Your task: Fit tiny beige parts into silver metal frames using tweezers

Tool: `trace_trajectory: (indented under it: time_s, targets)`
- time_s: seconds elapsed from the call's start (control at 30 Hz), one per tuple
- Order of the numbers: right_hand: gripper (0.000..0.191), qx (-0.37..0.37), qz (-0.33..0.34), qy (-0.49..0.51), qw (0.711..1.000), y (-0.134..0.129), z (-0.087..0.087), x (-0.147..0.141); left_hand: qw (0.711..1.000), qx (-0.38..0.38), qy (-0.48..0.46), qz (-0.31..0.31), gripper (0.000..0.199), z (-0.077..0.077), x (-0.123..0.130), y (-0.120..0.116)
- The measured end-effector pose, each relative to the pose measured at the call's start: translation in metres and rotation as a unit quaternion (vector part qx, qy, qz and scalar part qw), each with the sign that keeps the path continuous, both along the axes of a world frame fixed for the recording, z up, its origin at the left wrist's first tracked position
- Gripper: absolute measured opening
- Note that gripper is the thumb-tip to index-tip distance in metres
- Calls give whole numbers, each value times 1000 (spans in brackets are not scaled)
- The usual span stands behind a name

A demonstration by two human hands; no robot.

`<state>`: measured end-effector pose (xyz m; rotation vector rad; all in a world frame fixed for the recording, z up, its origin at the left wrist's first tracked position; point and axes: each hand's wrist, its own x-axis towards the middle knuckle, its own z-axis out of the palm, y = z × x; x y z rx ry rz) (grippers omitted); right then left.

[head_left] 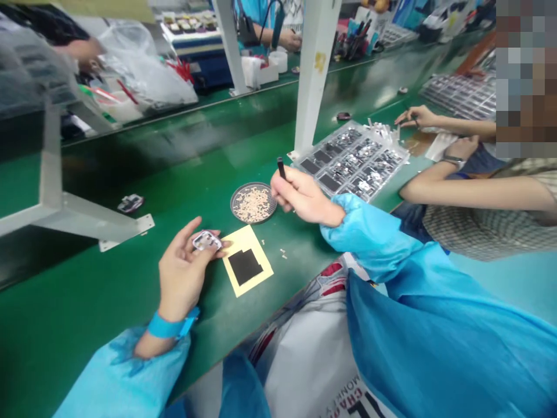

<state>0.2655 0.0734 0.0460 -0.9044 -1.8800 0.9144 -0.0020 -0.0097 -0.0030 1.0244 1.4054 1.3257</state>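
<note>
My left hand (185, 270) is closed on a small white plastic housing (206, 240) with a purplish edge, held just above the green bench. In my right hand (300, 193) is a slim black tool (281, 168), its upper end sticking out above my fingers. The working tip of that tool is hidden, so its kind cannot be made out. Just left of the right hand, a round dark dish (235, 212) holds many tiny beige parts (252, 202). A yellow sheet (240, 288) bearing a black stepped patch (245, 267) lies between the hands, close to the left fingertips.
Tiny loose parts (283, 253) lie right of the sheet. A clear compartment tray (369, 194) of small parts sits beyond my right hand. White posts (314, 81) and a bracket foot (124, 225) rise from the bench (191, 174). A co-worker's arms (470, 194) rest at right.
</note>
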Motion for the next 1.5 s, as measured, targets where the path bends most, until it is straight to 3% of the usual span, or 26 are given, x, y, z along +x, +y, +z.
trace_trajectory:
  time_s: [0.07,0.1,0.2,0.23,0.3,0.43,0.5,0.57,0.63,0.7,0.83,0.97,1.13,1.3,1.5]
  targets:
    - [43,62,-101,-135,984,10,12,37,1000,-5,10,4,65,2,1,-1]
    - [38,64,-154,-222,961,16,17,57,1000,-14,12,-1,60,2,1,-2]
    - [26,-3,-318,-433,843,36,16,113,998,-47,16,-34,51,3,2,-4]
    - [28,-19,-342,-469,814,41,12,127,997,-54,22,-45,50,3,3,-4]
    - [32,-38,-341,-497,797,49,3,145,995,-56,42,-65,48,2,3,-5]
    - [28,-30,-310,-480,820,57,2,154,993,-57,69,-77,41,4,6,-7]
    - [21,-10,-299,-453,840,59,15,148,992,-63,69,-85,40,6,7,-8]
    - [20,19,-265,-393,880,58,32,132,991,-69,56,-96,42,8,8,-9]
    - [20,44,-199,-305,931,52,45,103,991,-72,31,-104,40,9,9,-9]
    - [16,56,-125,-232,963,41,52,64,992,-67,5,-107,36,8,8,-8]
    - [13,57,6,-138,989,15,46,-14,994,-36,-29,-94,31,4,5,-7]
    - [23,-51,108,-45,992,2,21,-55,995,-14,-40,-85,32,1,2,-6]
    - [29,-140,173,26,975,5,-9,-58,994,40,-74,-76,29,-2,1,-6]
    - [36,-250,169,63,951,4,-9,-54,996,49,-50,-54,40,-3,2,-6]
    - [32,-318,177,54,930,-7,-18,-62,994,76,-28,-77,54,-3,5,-8]
